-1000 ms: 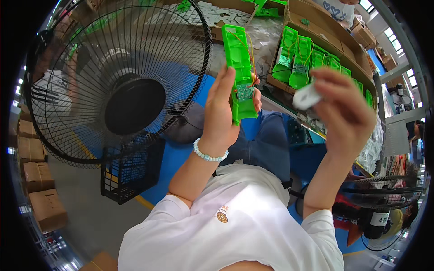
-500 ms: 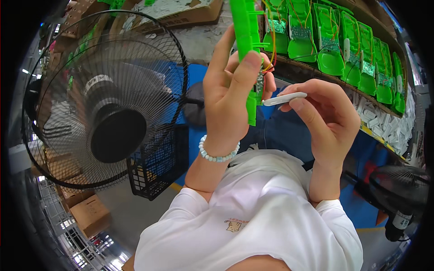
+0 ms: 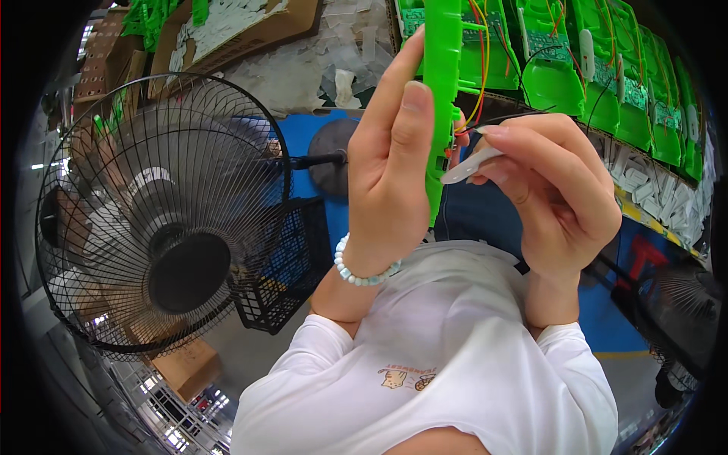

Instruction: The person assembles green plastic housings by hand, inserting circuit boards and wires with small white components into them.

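Upright in my left hand (image 3: 390, 167) is a bright green plastic housing (image 3: 442, 57), seen nearly edge-on. Thumb and fingers close around it. Red, yellow and black wires (image 3: 479, 98) run along its right side, near a small circuit board that my fingers partly hide. My right hand (image 3: 565, 186) pinches a slim white plastic piece (image 3: 472, 165) between thumb and fingers. The tip of that piece lies at the housing's lower right edge; whether it touches, I cannot tell. A dark wire passes beside my right fingertips.
At the upper right, a carton holds several green housings (image 3: 550, 87) with boards and wires. Loose white pieces (image 3: 656, 193) lie below it. A big black fan (image 3: 189, 273) stands left, beside a black crate (image 3: 284, 265). Another fan (image 3: 686, 292) is at right. An open carton (image 3: 250, 30) sits at the far left.
The white piece has come closer to the green housing and tilted more. My right fingers now sit by the wires. The whole view has shifted, showing more of the bench at the far left.
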A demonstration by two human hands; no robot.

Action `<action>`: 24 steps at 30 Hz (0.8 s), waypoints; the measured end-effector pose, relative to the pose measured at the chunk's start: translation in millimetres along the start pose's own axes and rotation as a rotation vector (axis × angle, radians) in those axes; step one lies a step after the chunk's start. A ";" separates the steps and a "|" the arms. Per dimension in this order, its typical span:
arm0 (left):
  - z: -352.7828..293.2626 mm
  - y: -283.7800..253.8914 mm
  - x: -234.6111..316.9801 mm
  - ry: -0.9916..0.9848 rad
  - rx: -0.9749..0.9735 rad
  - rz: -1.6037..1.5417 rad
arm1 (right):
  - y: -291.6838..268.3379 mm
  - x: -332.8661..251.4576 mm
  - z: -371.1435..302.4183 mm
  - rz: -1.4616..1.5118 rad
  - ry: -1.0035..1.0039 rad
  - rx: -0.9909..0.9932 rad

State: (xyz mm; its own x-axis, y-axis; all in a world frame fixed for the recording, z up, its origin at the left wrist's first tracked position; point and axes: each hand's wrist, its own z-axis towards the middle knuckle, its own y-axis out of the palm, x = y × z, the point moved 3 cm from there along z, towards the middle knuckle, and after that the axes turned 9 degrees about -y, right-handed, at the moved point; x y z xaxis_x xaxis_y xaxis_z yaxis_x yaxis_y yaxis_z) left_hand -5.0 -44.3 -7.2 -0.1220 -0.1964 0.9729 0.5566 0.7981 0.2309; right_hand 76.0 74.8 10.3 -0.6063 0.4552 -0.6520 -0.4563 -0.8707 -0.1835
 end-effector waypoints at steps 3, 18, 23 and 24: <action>-4.0 5.6 -1.0 0.006 0.027 0.073 | 1.3 -2.6 4.4 -0.028 -0.014 -0.034; -10.1 9.1 -3.0 0.122 0.117 0.088 | 4.7 2.8 0.3 0.326 0.545 0.096; -7.5 12.5 -0.4 0.112 0.135 0.209 | 3.7 3.3 -0.4 0.341 0.516 0.111; -6.8 14.3 -0.2 0.088 0.096 0.175 | 3.3 3.6 0.1 0.342 0.495 0.110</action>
State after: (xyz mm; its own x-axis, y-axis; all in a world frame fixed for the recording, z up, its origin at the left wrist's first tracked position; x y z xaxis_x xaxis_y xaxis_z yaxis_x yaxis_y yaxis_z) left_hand 8.6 -36.7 -4.2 0.0439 -0.0956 0.9945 0.4814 0.8742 0.0628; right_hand 72.3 73.5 7.4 -0.3678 -0.0102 -0.9299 -0.3698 -0.9159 0.1563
